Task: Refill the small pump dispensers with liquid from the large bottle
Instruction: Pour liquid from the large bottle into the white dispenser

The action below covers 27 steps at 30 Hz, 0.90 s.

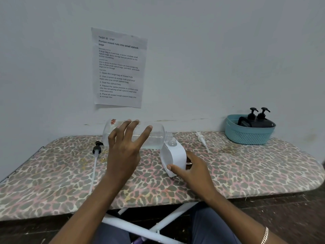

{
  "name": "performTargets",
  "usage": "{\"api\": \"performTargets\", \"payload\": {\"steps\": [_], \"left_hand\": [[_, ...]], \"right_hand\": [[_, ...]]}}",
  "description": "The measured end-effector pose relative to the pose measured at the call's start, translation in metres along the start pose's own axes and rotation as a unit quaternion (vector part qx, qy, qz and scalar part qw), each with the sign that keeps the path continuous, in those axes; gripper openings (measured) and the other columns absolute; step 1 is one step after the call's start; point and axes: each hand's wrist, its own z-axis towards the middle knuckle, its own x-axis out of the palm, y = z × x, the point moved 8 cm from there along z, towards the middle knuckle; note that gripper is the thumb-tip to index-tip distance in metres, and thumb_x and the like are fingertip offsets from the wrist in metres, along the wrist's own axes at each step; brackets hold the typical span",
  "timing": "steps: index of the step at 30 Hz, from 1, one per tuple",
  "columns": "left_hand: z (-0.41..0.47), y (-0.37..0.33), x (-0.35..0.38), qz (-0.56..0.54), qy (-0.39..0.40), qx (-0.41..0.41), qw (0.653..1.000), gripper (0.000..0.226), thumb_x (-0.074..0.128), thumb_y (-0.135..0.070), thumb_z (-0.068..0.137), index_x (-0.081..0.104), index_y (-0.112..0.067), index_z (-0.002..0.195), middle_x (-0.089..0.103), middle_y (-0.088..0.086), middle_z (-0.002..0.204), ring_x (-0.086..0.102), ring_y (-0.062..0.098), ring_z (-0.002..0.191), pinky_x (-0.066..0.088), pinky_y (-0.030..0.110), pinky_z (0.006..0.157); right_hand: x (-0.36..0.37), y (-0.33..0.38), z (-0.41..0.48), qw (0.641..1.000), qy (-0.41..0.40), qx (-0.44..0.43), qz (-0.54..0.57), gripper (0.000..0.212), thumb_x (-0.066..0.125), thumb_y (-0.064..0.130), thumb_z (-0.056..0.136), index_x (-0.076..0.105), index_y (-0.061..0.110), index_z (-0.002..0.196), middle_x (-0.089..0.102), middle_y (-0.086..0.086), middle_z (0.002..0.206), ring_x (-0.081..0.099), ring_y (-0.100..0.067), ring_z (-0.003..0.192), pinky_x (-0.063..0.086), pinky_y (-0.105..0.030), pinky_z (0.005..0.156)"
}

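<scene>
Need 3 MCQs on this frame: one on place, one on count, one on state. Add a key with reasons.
1. Where are the black dispensers?
A. in the teal basket
B. on the floor
C. taped to the wall

2. How many loose pumps lie on the board?
A. one
B. two
C. four

3. The neck of the white dispenser is:
A. closed by a pump
B. open, with no pump in it
C. covered with foil

Key:
1 A: both black pump tops stick up from the basket at the board's far right.
2 B: a black pump with a long tube lies on the left and a white pump on the right.
3 B: the right hand holds the dispenser, and its bare threaded neck meets the mouth of the large bottle.
</scene>
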Motion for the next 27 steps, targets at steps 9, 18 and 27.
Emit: {"api": "performTargets", "payload": {"steps": [9, 18, 27], "left_hand": [[0.0018, -0.0003, -0.0019, 0.011, -0.006, 0.008, 1.000, 0.092, 0.066, 0.020, 0.066, 0.061, -0.027, 0.146, 0.057, 0.014, 0.146, 0.045, 0.036, 0.142, 0.033, 0.051, 0.108], [0.0016, -0.0009, -0.0033, 0.008, -0.012, 0.008, 1.000, 0.090, 0.065, 0.019, 0.068, 0.061, -0.027, 0.146, 0.057, 0.014, 0.147, 0.044, 0.035, 0.142, 0.032, 0.050, 0.108], [0.0013, -0.0011, -0.0041, 0.011, -0.013, 0.006, 1.000, 0.091, 0.064, 0.019, 0.067, 0.061, -0.027, 0.145, 0.058, 0.014, 0.146, 0.044, 0.035, 0.142, 0.032, 0.050, 0.108]], "right_hand": [[0.0004, 0.0016, -0.0006, 1.000, 0.001, -0.001, 0.000, 0.059, 0.087, 0.050, 0.079, 0.060, 0.042, 0.131, 0.066, 0.028, 0.116, 0.060, 0.017, 0.103, 0.052, -0.008, 0.075], [-0.0002, 0.0017, -0.0005, 1.000, -0.004, -0.007, 0.004, 0.057, 0.088, 0.048, 0.079, 0.062, 0.040, 0.130, 0.066, 0.030, 0.116, 0.061, 0.015, 0.105, 0.052, -0.010, 0.077], [-0.0005, 0.0005, -0.0004, 1.000, 0.002, 0.000, -0.011, 0.053, 0.086, 0.047, 0.081, 0.060, 0.043, 0.128, 0.065, 0.032, 0.114, 0.061, 0.015, 0.102, 0.050, -0.006, 0.075]]}}
